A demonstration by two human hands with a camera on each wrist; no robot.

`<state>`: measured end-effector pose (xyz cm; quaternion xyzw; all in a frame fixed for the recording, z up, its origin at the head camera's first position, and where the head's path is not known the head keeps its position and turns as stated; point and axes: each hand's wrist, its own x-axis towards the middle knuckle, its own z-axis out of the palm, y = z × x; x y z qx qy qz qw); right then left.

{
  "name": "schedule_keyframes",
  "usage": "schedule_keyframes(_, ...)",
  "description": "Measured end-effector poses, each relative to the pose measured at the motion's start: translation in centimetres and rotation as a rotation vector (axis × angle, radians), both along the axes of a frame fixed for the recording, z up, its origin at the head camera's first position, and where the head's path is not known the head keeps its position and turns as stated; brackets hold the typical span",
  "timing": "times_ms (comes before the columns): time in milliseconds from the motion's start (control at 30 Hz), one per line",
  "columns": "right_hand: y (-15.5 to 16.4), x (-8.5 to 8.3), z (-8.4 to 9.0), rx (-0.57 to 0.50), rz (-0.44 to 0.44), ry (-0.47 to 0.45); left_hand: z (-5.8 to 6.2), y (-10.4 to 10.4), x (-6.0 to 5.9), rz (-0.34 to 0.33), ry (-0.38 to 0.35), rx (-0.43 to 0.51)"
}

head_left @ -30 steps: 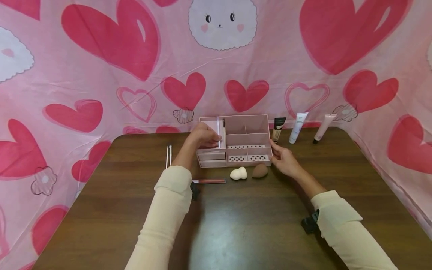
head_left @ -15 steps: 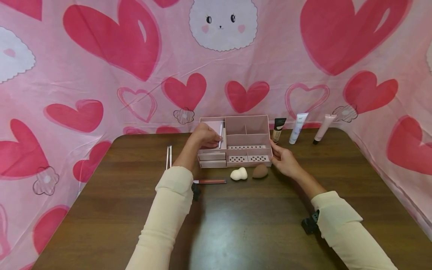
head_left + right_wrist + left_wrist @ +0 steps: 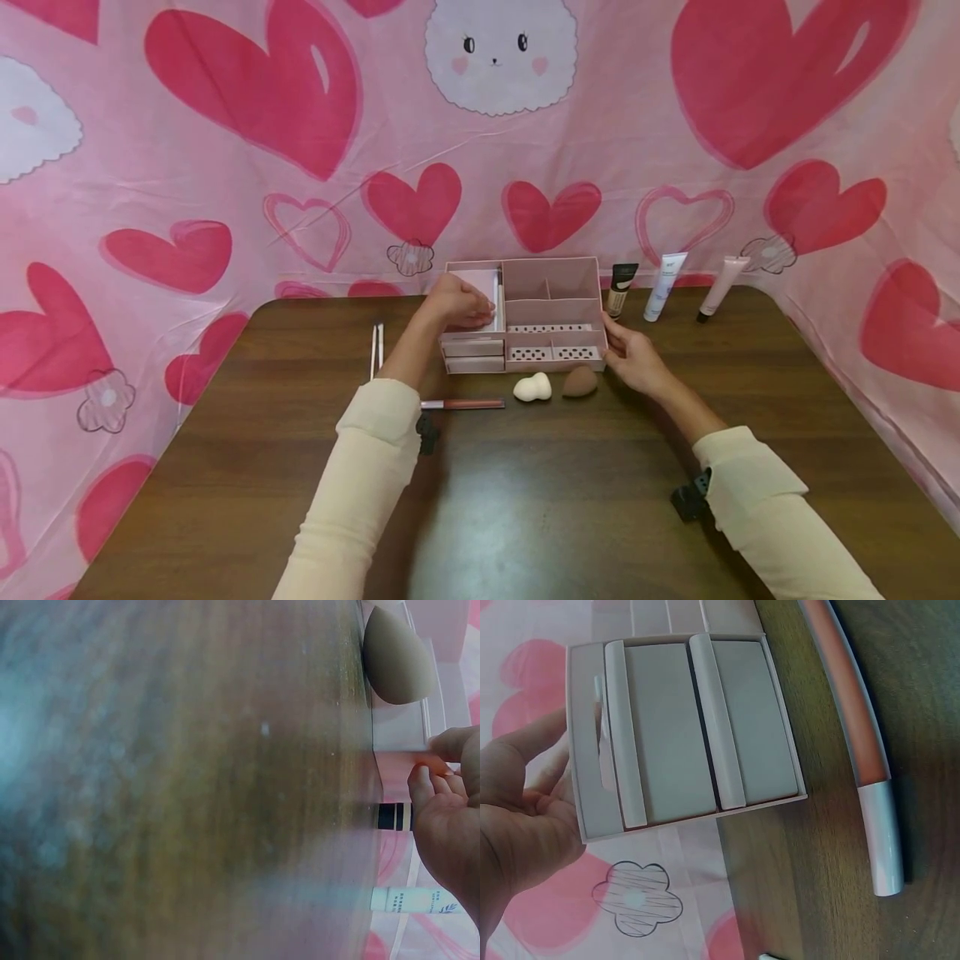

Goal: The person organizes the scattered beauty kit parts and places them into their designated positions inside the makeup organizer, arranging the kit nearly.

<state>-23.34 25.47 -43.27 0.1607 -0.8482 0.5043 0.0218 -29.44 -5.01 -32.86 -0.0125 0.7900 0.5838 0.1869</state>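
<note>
At back-centre of table (image 3: pixel 525 500): pink organizer (image 3: pixel 551 292). Left hand (image 3: pixel 457 302) over its left compartment, fingers curled round white pen (image 3: pixel 497 287) standing there. Right hand (image 3: pixel 633 358) open, fingertips touching organizer's right front corner. Sponges (image 3: pixel 555 384) just in front.

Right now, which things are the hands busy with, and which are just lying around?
Busy with:
pink organizer box
white stick
left hand
right hand

Lying around:
two sponges
red-and-white pen
three tubes
thin white sticks
</note>
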Motion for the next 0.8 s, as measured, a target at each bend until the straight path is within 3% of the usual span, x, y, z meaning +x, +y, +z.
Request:
schedule_keyframes(400, 0.2, -0.2, -0.4, 0.001, 0.012, 0.014, -0.3, -1.7, 0.7, 0.021, 0.089, 0.079)
schedule_keyframes(567, 0.2, -0.2, -0.4, -0.003, 0.02, 0.016, -0.2, -2.8, 1.1, 0.021, 0.201, 0.059)
schedule_keyframes(800, 0.2, -0.3, -0.3, 0.002, 0.016, 0.024, 0.3, -5.1, 2.0, 0.087, 0.367, 0.05)
